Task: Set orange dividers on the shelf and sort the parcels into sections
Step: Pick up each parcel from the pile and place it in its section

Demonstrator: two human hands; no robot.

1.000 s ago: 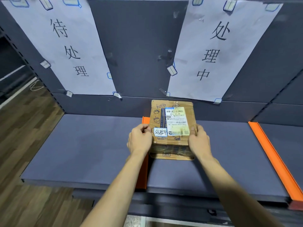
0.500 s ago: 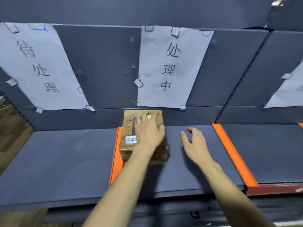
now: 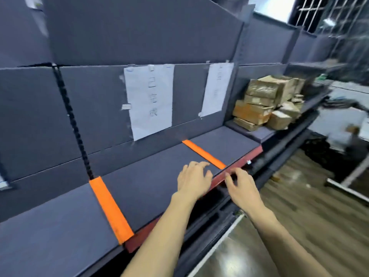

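The dark grey shelf (image 3: 159,168) runs from lower left to upper right. Two orange dividers lie across it: one near me (image 3: 109,208), one farther right (image 3: 203,153). My left hand (image 3: 192,179) hovers over the shelf section between them, fingers spread, holding nothing. My right hand (image 3: 242,187) is just off the shelf's red front edge, fingers loosely apart and empty. A pile of brown cardboard parcels (image 3: 267,102) sits on the shelf at the far right, well beyond both hands. The parcel I handled earlier is out of view.
White paper labels (image 3: 149,100) (image 3: 216,88) hang on the shelf's back panel above the sections. Wooden floor (image 3: 299,226) lies to the right of the shelf. A white frame and blurred items stand at the far right (image 3: 347,140).
My left hand let go of the parcel in the middle section. My view swung right along the shelf, and both empty hands moved with it toward the parcel pile.
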